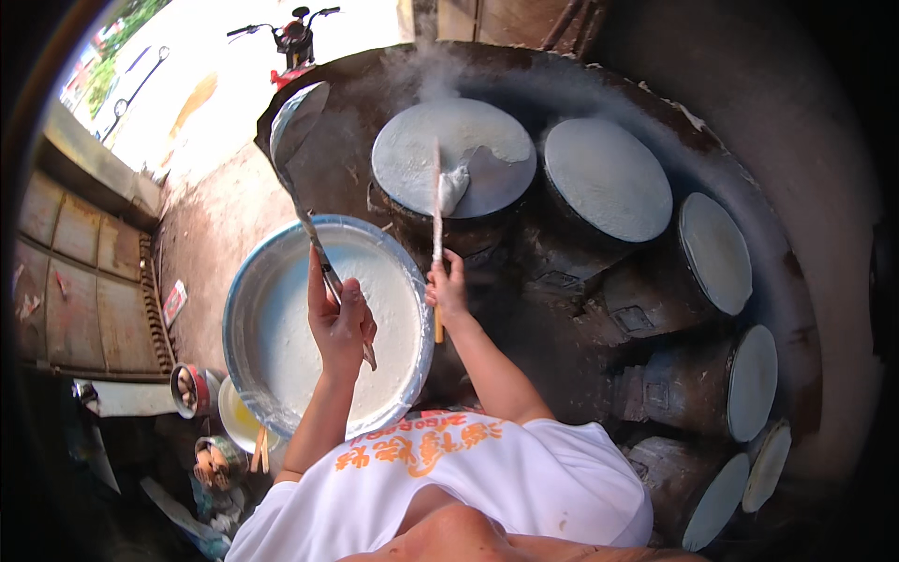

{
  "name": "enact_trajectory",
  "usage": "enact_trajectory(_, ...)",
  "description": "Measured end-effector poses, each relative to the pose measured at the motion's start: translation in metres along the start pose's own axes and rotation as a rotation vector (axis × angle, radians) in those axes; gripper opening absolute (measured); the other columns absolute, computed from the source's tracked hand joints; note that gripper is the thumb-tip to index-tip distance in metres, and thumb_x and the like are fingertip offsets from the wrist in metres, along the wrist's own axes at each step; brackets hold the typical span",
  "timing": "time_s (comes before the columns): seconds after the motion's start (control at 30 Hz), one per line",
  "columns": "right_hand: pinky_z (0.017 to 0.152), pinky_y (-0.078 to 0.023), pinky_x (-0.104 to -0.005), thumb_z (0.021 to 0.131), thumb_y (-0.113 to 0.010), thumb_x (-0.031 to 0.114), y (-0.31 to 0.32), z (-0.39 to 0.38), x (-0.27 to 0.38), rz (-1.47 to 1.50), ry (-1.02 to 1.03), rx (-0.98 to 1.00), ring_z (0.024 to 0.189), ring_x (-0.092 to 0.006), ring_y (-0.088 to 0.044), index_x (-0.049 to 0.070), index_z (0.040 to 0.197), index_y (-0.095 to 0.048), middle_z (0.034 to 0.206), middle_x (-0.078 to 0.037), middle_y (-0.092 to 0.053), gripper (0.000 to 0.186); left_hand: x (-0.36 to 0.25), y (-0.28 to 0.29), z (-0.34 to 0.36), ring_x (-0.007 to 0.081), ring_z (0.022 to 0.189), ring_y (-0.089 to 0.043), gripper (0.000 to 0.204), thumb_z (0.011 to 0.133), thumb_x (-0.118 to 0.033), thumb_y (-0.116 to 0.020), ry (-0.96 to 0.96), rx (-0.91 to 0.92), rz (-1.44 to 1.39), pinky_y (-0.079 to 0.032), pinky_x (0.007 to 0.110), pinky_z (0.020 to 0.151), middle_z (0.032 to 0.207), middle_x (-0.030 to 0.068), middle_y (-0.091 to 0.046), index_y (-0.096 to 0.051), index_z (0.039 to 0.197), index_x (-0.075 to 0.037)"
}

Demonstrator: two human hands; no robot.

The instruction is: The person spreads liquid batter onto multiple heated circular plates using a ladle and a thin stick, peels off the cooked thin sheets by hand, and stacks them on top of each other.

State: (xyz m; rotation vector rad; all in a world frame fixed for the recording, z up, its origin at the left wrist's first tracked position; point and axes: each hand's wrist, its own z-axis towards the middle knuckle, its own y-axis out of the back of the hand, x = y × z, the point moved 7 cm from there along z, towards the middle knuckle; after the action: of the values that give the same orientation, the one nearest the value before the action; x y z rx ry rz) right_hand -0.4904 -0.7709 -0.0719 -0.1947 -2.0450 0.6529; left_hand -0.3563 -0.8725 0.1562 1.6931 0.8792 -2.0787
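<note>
Left hand: fingers gripping a ladle, above the basin of batter. Right hand: fingers gripping a stick, a white lump beside it, over the griddle near the far edge of the stove. Coating there judged partial: left side covered, near-right side bare. Second griddle, farther right: apparently fully coated. Remaining griddles, along the stove's right edge: coating unconfirmed.
</note>
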Motion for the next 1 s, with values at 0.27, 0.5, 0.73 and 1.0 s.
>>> enact_trajectory(0.27, 0.037, -0.031, -0.0220, 0.096, -0.050, 0.023, 0.010, 0.016, 0.072, 0.030, 0.125, -0.143, 0.044, -0.0078, -0.037, 0.018, 0.112, -0.045, 0.072, -0.001, -0.045, 0.018, -0.009, 0.013, -0.002, 0.0023, 0.037, -0.032, 0.061, 0.096, -0.007, -0.046, 0.005, -0.013, 0.010, -0.030, 0.020, 0.032, 0.054, -0.0039, -0.038, -0.016, 0.148, -0.016)
enact_trajectory(0.5, 0.034, -0.032, -0.0215, 0.094, -0.054, 0.019, 0.088, -0.047, 0.049, -0.159, -0.132, -0.133, 0.041, -0.0063, -0.037, 0.023, 0.129, -0.048, 0.070, -0.003, -0.052, 0.036, 0.000, 0.013, 0.002, 0.0025, 0.038, -0.034, 0.063, 0.094, -0.004, -0.047, 0.021, 0.033, 0.024, -0.031, 0.020, 0.033, 0.056, -0.0036, -0.041, -0.016, 0.148, -0.016)
enact_trajectory(0.73, 0.038, -0.033, -0.0191, 0.096, -0.048, 0.024, 0.116, 0.042, 0.150, -0.365, -0.088, -0.105, 0.046, -0.0061, -0.038, 0.023, 0.129, -0.051, 0.074, -0.001, -0.049, 0.032, 0.026, -0.049, 0.030, 0.0029, 0.037, -0.034, 0.063, 0.093, -0.001, -0.044, 0.035, 0.121, 0.011, -0.032, 0.021, 0.032, 0.057, -0.0033, -0.042, -0.016, 0.148, -0.016)
enact_trajectory(1.0, 0.036, -0.033, -0.0195, 0.094, -0.051, 0.018, 0.124, -0.014, 0.140, -0.466, -0.230, 0.146, 0.041, -0.0048, -0.040, 0.013, 0.125, -0.056, 0.063, -0.001, -0.054, 0.031, 0.051, -0.114, 0.063, 0.0027, 0.038, -0.032, 0.063, 0.095, -0.009, -0.050, 0.102, 0.115, 0.067, -0.030, 0.021, 0.033, 0.054, -0.0050, -0.038, -0.016, 0.148, -0.015)
